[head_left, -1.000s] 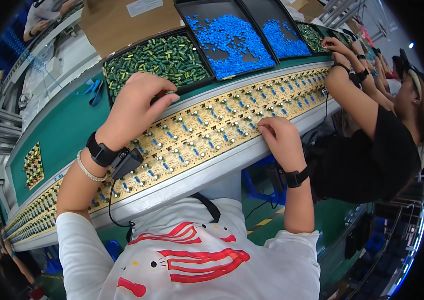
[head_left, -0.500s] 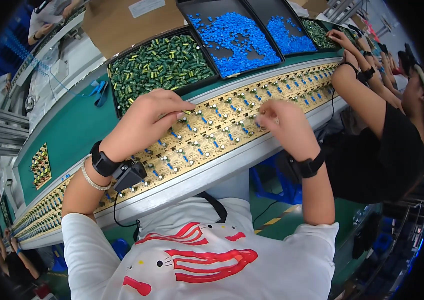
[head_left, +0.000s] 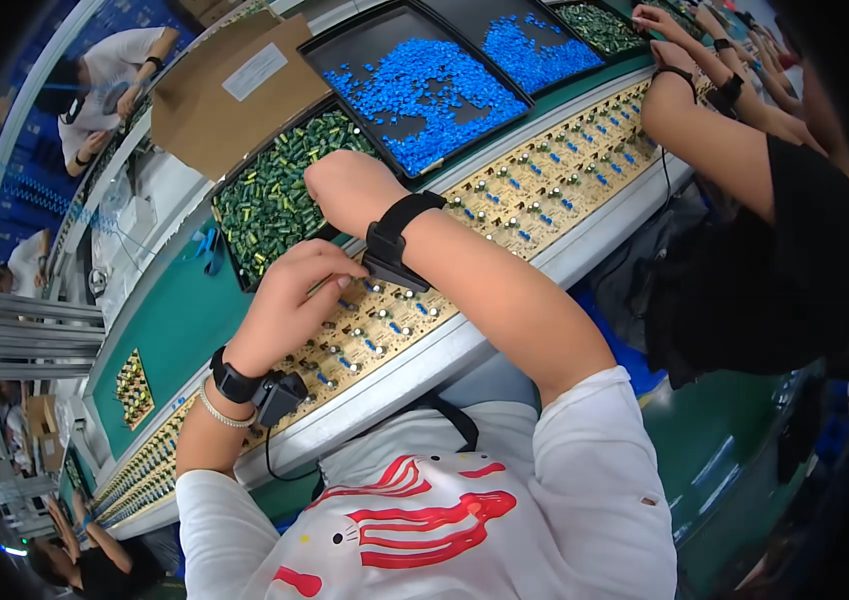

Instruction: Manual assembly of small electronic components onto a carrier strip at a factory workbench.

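Observation:
My left hand (head_left: 296,298) hovers over the rows of tan circuit boards (head_left: 384,350), thumb and index finger pinched together. Whatever sits between those fingertips is too small to make out. Crossing in front, my right arm reaches over to the left, and my right hand (head_left: 352,192) is at the tray of green cylindrical capacitors (head_left: 269,195). Its fingers are curled away and hidden behind the back of the hand. Small blue parts and round silver-topped parts stand on the boards. My right wrist strap and its black device hide some boards beside the left fingertips.
Black trays of small blue parts (head_left: 424,85) (head_left: 534,50) stand behind the boards, with a cardboard sheet (head_left: 234,95) to their left. A separate populated board (head_left: 132,390) lies on the green mat (head_left: 159,320). At the right, a co-worker's arm (head_left: 704,130) extends over the line.
My right hand has moved from the boards on the right, across to the left, to the green capacitor tray. My left hand stays pinched over the boards. The view has shifted.

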